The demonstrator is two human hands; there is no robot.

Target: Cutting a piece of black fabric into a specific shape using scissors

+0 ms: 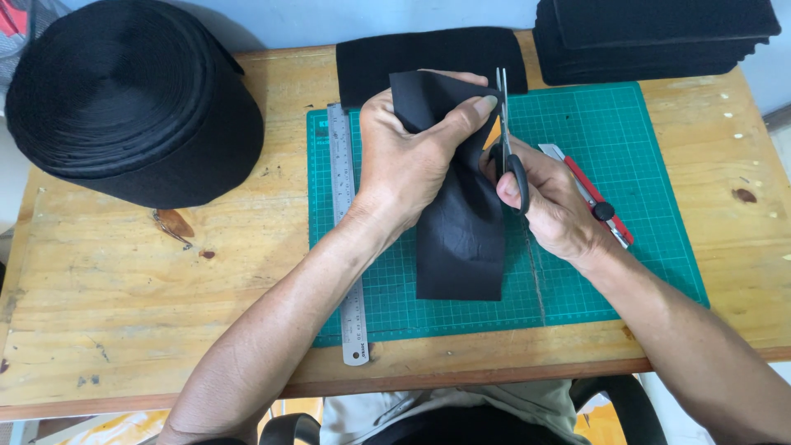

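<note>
Black fabric strip (458,222) in left hand (408,156) grip, scissors (504,124) in right hand (556,206), ruler (344,231) alongside.

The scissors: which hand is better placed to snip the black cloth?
Probably the right hand. Its fingers are already through the scissors, whose blades sit at the top edge of the black cloth strip. The left hand is busy pinching that strip up.

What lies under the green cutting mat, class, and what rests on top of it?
Under the green cutting mat lies the wooden table; the part beneath is covered. On it rest a metal ruler, a red utility knife and the black fabric strip.
</note>
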